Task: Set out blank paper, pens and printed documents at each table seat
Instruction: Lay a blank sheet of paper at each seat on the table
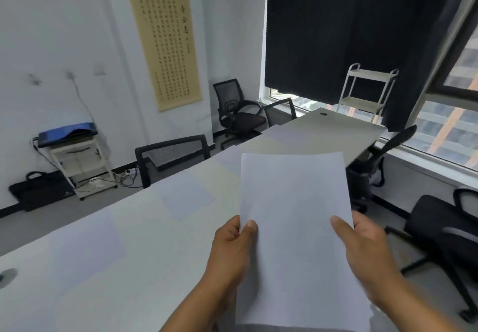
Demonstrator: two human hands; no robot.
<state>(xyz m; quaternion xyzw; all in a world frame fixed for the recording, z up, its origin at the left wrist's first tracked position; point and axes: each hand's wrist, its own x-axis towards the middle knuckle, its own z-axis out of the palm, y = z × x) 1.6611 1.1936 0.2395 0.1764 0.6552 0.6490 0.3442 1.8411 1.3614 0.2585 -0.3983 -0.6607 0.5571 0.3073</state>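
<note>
Above a long white worktop [144, 228] dotted with blank sheets [185, 197], ringed by black office chairs [238, 109], a calligraphy scroll [165, 44] and dark blinds [349, 34], left hand [232, 243] and right hand [362, 243] each grip a paper stack [297, 223]

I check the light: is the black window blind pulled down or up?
Mostly down. The black blind covers the window, leaving a gap above the sill.

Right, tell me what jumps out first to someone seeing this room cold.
First, the blank white paper held up at centre, the left hand and right hand pinching its side edges. Behind it runs the long white table with sheets already laid. On the far wall hangs a calligraphy scroll.
</note>
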